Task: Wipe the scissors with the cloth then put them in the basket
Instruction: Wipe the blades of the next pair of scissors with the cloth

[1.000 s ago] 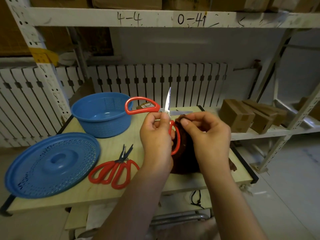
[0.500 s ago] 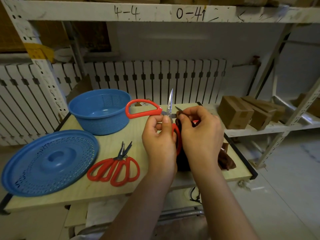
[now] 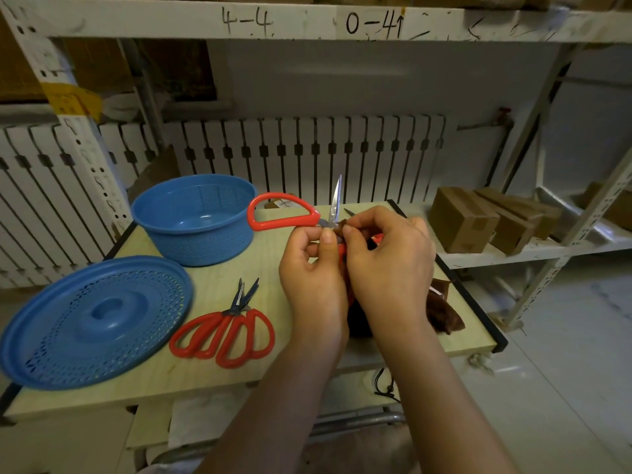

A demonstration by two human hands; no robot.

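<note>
At centre frame, above the wooden table (image 3: 212, 367), 2 hands are working 1 pair of red-handled scissors (image 3: 284, 213). The left hand (image 3: 313, 268) is pinching the scissors at the pivot, thumb on top, fingers curled beneath. The scissors are splayed open: 1 blade is pointing up toward the top of the frame, 1 red loop handle is projecting to the left of the left hand, and the second blade is running rightward, its tip just showing above the right hand (image 3: 386, 265). The right hand is gripping the dark brown cloth (image 3: 444, 311) with curled fingers and is pinching it at the pivot area; most of the cloth is hanging below and behind that hand, so the exact contact on the blade is probably at its base, though this cannot be confirmed.

The blue basket (image 3: 195, 218) is standing at upper left of the table, directly left of the projecting handle and near it. The left hand is the nearer hand to the basket, with the handle already leading that way. The long axis of the held pair is lying roughly left to right. By judgement, wiping is not yet finished; the transfer will call for a short leftward carry.

Lower left of the frame, a blue perforated lid (image 3: 92, 319) is lying flat. 2 more red scissors (image 3: 225, 331) are resting closed and overlapped between lid and left forearm, blades pointing to upper right.
</note>
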